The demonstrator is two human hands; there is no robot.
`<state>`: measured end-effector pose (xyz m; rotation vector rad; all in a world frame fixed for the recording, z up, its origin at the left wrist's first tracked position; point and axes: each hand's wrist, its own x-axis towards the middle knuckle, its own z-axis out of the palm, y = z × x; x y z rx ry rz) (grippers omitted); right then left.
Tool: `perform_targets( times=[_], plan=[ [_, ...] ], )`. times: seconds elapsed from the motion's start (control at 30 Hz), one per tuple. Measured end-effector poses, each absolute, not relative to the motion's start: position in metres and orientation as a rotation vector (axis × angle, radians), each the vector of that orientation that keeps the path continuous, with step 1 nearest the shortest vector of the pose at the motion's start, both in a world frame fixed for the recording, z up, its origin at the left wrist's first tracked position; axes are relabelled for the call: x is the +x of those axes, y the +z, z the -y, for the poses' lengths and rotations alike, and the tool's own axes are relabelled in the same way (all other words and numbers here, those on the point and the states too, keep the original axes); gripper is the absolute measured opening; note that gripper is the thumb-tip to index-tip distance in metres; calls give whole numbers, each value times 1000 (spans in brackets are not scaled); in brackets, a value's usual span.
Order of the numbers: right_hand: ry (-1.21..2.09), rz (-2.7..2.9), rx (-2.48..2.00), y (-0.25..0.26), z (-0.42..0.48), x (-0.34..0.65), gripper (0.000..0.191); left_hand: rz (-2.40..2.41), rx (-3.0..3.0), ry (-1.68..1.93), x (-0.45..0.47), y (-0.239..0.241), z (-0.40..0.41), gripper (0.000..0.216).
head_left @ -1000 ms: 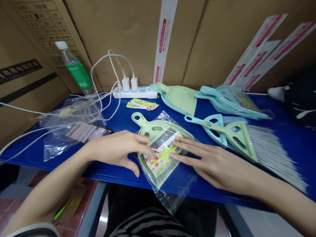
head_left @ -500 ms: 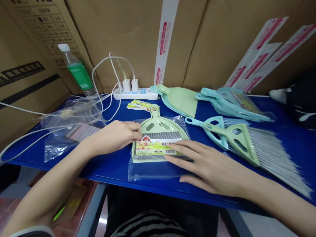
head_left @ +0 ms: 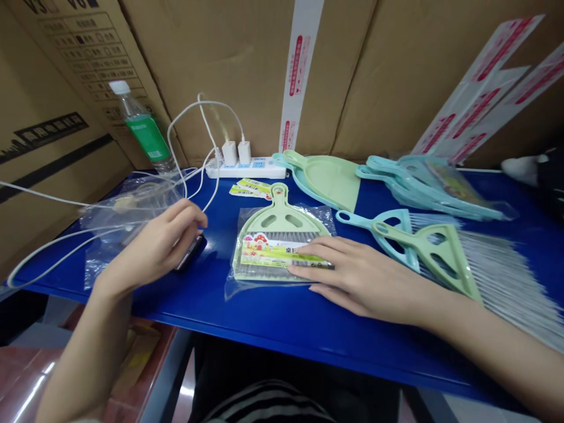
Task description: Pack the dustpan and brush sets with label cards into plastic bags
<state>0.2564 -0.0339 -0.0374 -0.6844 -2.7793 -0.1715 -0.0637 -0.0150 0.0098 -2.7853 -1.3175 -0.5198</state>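
A green dustpan-and-brush set in a clear plastic bag lies on the blue table, handle pointing away from me, with a colourful label across its front. My right hand lies flat on the bag's near right corner, fingers stretched out over the label. My left hand is off the bag to the left, its fingers curled over a dark phone that lies on the table beside a pile of clear bags.
Loose green and blue dustpans, two small brushes and bagged sets lie to the right. A power strip with chargers and white cables, spare labels and a green-labelled bottle stand at the back against cardboard boxes.
The bagged set was turned from a slant until its handle points away from me. My left hand then left the bag and moved left onto the phone; my right hand stayed on the bag.
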Motion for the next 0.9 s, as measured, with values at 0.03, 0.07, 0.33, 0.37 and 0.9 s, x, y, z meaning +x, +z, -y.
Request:
perform_targets(
  times=[0.03, 0.07, 0.33, 0.37, 0.9],
  plan=[
    [-172, 2765, -688, -39, 34, 257, 31, 1333, -2741, -591, -69, 7, 19, 19],
    [-173, 2754, -697, -40, 34, 257, 32, 1338, -2698, -658, -74, 3, 22, 20],
    [-196, 2740, -729, -44, 38, 258, 34, 1285, -2362, -814, -95, -22, 31, 24],
    [-203, 2738, -734, -44, 38, 258, 34, 1294, -2328, -813, -96, -22, 31, 24],
    [-185, 2717, -719, -47, 37, 260, 35, 1533, -2193, -710, -100, -38, 37, 19]
  ],
)
